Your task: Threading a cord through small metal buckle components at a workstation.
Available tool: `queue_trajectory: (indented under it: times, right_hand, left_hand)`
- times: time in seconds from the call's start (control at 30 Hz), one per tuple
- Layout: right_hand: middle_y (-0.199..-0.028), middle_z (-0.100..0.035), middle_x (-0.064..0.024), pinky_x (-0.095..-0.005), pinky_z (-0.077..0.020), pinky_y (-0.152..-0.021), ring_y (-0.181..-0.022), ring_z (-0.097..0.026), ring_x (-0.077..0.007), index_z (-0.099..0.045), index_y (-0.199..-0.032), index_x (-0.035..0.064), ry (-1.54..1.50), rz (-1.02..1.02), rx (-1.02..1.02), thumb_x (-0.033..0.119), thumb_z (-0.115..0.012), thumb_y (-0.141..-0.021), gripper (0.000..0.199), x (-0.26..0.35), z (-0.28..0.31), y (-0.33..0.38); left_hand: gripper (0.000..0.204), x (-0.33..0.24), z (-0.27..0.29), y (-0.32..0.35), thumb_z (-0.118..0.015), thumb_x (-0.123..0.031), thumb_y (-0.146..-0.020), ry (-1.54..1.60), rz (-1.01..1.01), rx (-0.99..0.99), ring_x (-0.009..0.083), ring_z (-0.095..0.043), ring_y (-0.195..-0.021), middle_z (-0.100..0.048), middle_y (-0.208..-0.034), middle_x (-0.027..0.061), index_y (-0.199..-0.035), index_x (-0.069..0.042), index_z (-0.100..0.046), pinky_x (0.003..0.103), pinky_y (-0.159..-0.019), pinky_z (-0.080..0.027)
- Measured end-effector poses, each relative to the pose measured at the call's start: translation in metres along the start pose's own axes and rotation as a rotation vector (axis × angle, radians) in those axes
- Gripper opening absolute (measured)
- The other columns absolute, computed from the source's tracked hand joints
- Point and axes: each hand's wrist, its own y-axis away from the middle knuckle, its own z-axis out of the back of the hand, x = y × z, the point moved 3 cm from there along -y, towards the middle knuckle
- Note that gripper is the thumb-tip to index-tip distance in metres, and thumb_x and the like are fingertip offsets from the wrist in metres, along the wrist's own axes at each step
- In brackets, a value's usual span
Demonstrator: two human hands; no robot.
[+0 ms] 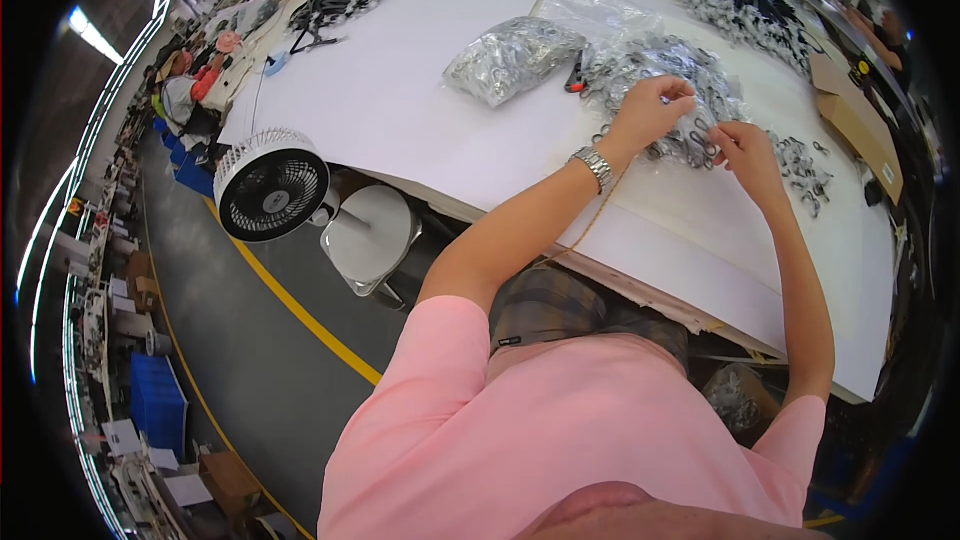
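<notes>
A heap of small looped metal clasps in clear plastic (662,58) lies on the white table before me. My left hand (655,108), with a metal watch at its wrist, is over the front of this heap. Its thumb and fingers are pinched together, but what they hold is too small to tell. Close by on the right, my right hand (748,155) pinches at a small looped metal clasp (703,132) at the heap's edge. Loose clasps (802,172) are scattered to the right of that hand. A filled clear plastic bag (512,60) rests left of the heap.
A red-and-black tool (575,78) lies between bag and heap. Black straps with clear wrapping (735,0) cover the far side. An open cardboard box (855,125) stands at the right edge. A fan (272,185) and a stool (370,240) are left of the table (390,90).
</notes>
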Motion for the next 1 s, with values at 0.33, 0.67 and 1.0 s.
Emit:
queue_trajectory:
  times: [0.33,0.67,1.0]
  right_hand:
    - [-0.084,-0.068,0.0015,-0.0221,-0.0497,-0.064,-0.071,-0.065,-0.0075,-0.072,-0.11,0.004,-0.704,-0.224,0.044,0.029,-0.064,-0.103,0.027,-0.033,-0.01,0.017]
    - [-0.089,-0.071,0.0019,-0.0237,-0.0511,-0.073,-0.081,-0.064,-0.0061,-0.074,-0.108,0.0062,-0.724,-0.223,-0.105,0.029,-0.067,-0.1,0.025,-0.052,-0.004,0.02]
    - [-0.088,-0.071,-0.0009,-0.0227,-0.052,-0.071,-0.076,-0.063,-0.0074,-0.072,-0.104,0.0022,-1.066,-0.135,-0.173,0.019,-0.077,-0.094,0.021,-0.041,-0.022,0.013]
  left_hand:
    - [0.03,-0.01,-0.012,0.013,-0.075,-0.025,-0.092,-0.186,-0.072,0.237,0.0053,-0.047,-0.059,-0.063,-0.064,0.0029,-0.082,0.003,-0.069,0.029,-0.054,-0.039]
    - [0.025,-0.019,-0.032,0.011,-0.072,-0.023,-0.093,-0.214,0.018,0.286,0.0038,-0.044,-0.05,-0.06,-0.059,-0.0025,-0.08,-0.001,-0.075,0.028,-0.046,-0.033]
    - [0.025,-0.027,-0.021,0.019,-0.069,-0.024,-0.1,0.004,0.255,0.25,0.0009,-0.04,-0.048,-0.064,-0.07,-0.0016,-0.086,-0.003,-0.071,0.02,-0.043,-0.025]
